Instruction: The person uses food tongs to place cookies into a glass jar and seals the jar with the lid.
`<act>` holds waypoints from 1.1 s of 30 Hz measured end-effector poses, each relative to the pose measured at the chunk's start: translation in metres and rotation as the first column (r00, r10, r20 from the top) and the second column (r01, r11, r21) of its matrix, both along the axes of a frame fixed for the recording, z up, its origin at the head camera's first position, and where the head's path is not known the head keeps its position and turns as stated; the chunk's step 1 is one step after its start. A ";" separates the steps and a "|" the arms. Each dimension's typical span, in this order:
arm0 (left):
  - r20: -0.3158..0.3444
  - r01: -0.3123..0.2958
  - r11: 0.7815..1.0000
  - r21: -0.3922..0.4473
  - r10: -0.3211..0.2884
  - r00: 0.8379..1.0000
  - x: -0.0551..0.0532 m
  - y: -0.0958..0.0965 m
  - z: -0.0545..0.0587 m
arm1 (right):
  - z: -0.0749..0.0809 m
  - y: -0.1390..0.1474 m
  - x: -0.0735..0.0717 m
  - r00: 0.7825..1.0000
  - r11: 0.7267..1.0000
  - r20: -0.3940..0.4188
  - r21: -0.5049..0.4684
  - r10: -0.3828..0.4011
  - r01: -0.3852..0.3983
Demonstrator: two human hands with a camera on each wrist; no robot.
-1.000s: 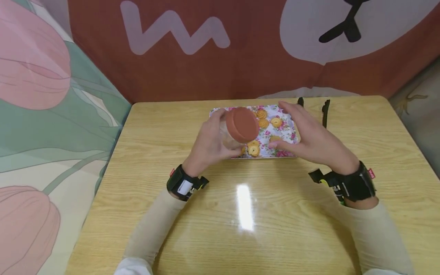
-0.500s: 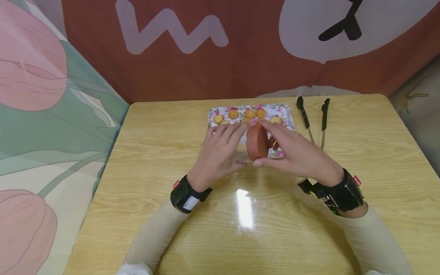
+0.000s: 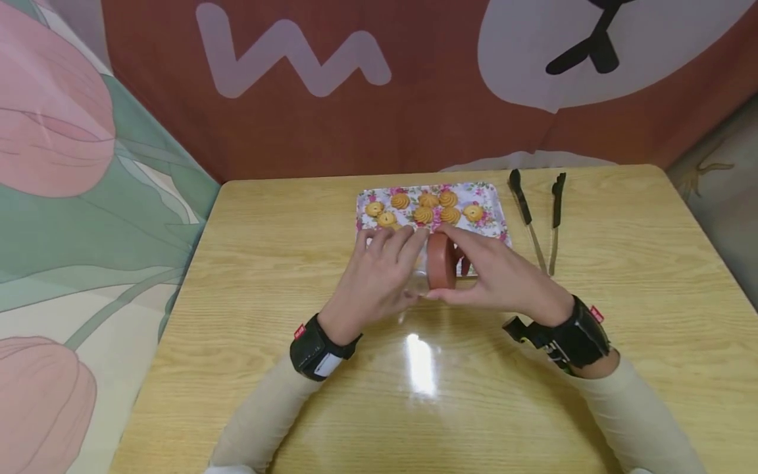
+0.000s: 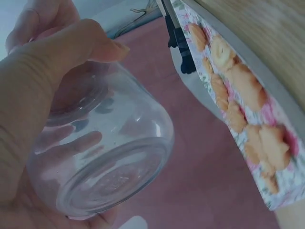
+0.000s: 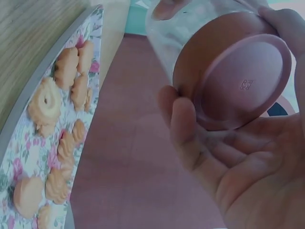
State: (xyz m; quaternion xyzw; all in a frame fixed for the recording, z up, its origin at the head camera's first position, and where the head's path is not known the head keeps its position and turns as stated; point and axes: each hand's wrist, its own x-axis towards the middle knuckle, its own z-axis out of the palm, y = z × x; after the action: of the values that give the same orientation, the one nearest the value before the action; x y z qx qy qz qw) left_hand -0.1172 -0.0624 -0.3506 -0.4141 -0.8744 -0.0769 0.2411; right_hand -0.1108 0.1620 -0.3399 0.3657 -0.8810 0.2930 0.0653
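Note:
A clear jar (image 4: 119, 129) lies on its side in the air between my hands, its brown lid (image 3: 441, 261) facing right. No contents show through the glass in the left wrist view. My left hand (image 3: 379, 273) grips the jar's body, fingers over the top and thumb below. On the other side my right hand (image 3: 503, 273) holds the lid by its rim (image 5: 224, 52), with fingers and thumb curled round it. Just behind the hands is a floral tray (image 3: 491, 197) bearing several cookies (image 3: 450, 215); its near part is partly covered by my hands.
Tongs (image 3: 535, 237) with black tips lie right of the tray, their arms spread. Both rest on a wooden table (image 3: 284, 263), which meets a brown cloth backdrop (image 3: 331, 145) at the far edge. A patterned cloth (image 3: 148, 217) hangs at the left.
My right hand has come leftward from beside the tray onto the lid. The jar has turned so its lid faces right, and both hands have shifted slightly nearer to me.

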 end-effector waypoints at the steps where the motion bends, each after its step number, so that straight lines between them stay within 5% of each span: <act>1: -0.014 -0.003 1.000 -0.004 0.003 1.000 0.001 0.000 0.001 | 0.000 0.000 0.000 1.000 1.000 -0.009 -0.006 0.009 -0.009; 6: -0.037 -0.011 1.000 -0.029 0.010 0.999 0.003 0.001 0.007 | 0.004 0.000 0.002 0.994 0.997 -0.088 -0.039 0.063 -0.067; 14: 0.166 0.012 0.997 -0.079 0.001 0.986 0.000 -0.006 0.010 | 0.005 -0.006 0.008 0.964 0.991 -0.241 0.096 0.112 -0.091; 20: 0.196 0.016 0.999 -0.050 -0.005 0.981 -0.001 -0.008 0.010 | 0.011 -0.003 0.005 0.996 0.996 -0.002 0.023 0.089 -0.089; 26: 0.161 0.020 0.999 -0.025 -0.016 0.987 -0.001 -0.006 0.007 | 0.014 0.011 0.002 0.961 0.998 0.275 -0.056 0.025 -0.010; 33: 0.141 0.034 0.998 -0.055 -0.025 0.990 0.001 -0.004 0.002 | 0.010 0.008 0.002 0.954 0.998 0.299 0.060 -0.008 -0.010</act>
State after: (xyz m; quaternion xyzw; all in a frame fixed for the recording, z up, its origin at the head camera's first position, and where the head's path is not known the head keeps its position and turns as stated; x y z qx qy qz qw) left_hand -0.1161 -0.0664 -0.3488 -0.4273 -0.8848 -0.0843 0.1658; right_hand -0.1086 0.1695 -0.3301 0.3195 -0.8890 0.3181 -0.0799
